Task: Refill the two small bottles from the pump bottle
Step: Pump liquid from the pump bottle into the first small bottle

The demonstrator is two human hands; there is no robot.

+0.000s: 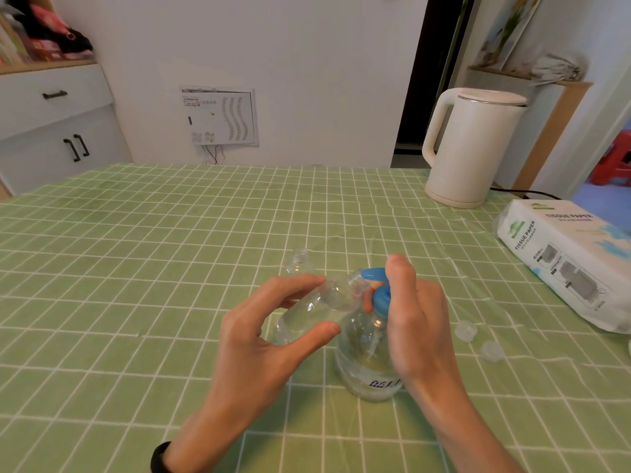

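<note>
A person's two hands work over a desk (pixel 136 268) covered in a green cloth with a white grid. The left hand (pixel 259 343), with a black band (pixel 162 457) at the wrist, grips a clear small bottle (pixel 314 308) between thumb and curled fingers. The bottle is tilted on its side in the air, and its open threaded mouth touches the tip of the blue spout. That spout belongs to a clear pump bottle (pixel 365 363), which stands upright on the desk near the middle, close to the viewer. The right hand (pixel 416 322) wraps around the neck of the pump bottle, with the thumb resting on top of the blue pump head (pixel 379 295) and at least one finger curled underneath it. The hands are close together, each clamped on its own bottle. Just behind them a second small bottle (pixel 299 261) stands upright on the cloth, uncapped. To the right of the pump bottle, two small clear caps (pixel 466 331) and (pixel 491 351) lie on the desk, near each other. Further right is a white pack of tissue paper (pixel 563 261), lying flat. A cream electric kettle (pixel 471 148) stands at the far right corner of the desk.
</note>
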